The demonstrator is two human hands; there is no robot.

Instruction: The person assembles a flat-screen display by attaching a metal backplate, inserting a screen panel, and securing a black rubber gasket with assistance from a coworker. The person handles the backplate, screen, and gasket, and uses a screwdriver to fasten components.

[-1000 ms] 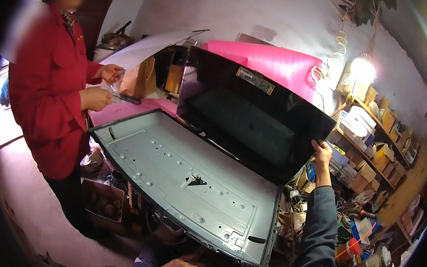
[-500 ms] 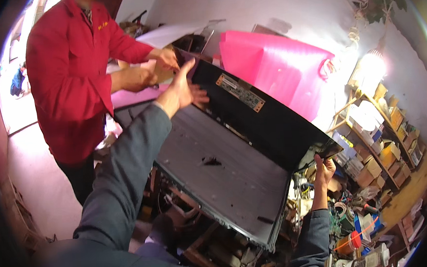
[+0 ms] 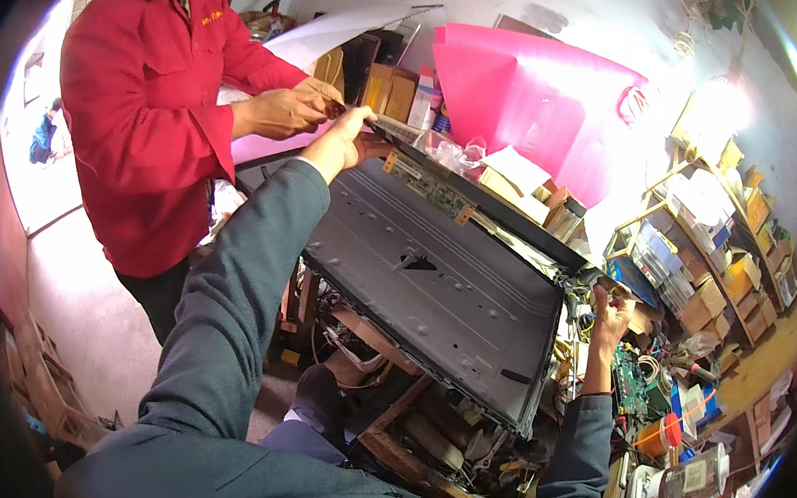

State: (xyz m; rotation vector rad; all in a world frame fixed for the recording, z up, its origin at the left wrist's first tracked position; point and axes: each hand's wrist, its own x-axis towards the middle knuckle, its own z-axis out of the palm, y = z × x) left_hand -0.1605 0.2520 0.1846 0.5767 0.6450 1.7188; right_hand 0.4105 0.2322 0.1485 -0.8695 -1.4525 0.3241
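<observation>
A thin black panel (image 3: 533, 238), seen nearly edge-on, slants over the far side of a big grey metal tray-like back cover (image 3: 389, 240). A narrow green circuit board (image 3: 431, 190) hangs along the panel's near side. My left hand (image 3: 345, 144) grips the panel's far left end, thumb on top and fingers bent under it. My right hand (image 3: 610, 314) is closed at its right end, pinching a thin, shiny brownish corner. Just beyond my left hand, a co-worker's two hands (image 3: 290, 110) hold a small dark piece by the panel's end.
A co-worker in a red jacket (image 3: 149, 127) stands at the left. Behind the panel are boxes (image 3: 393, 92) and a pink foam sheet (image 3: 536, 104). Cluttered shelves (image 3: 691, 249), a lit bulb (image 3: 710, 116), loose boards and jars fill the right. A wooden frame (image 3: 401, 440) stands below the cover.
The black panel has tilted from a broad upright face to nearly edge-on, baring boxes behind it. My left hand has gone from spread fingers to gripping its end. The co-worker's hands have come together.
</observation>
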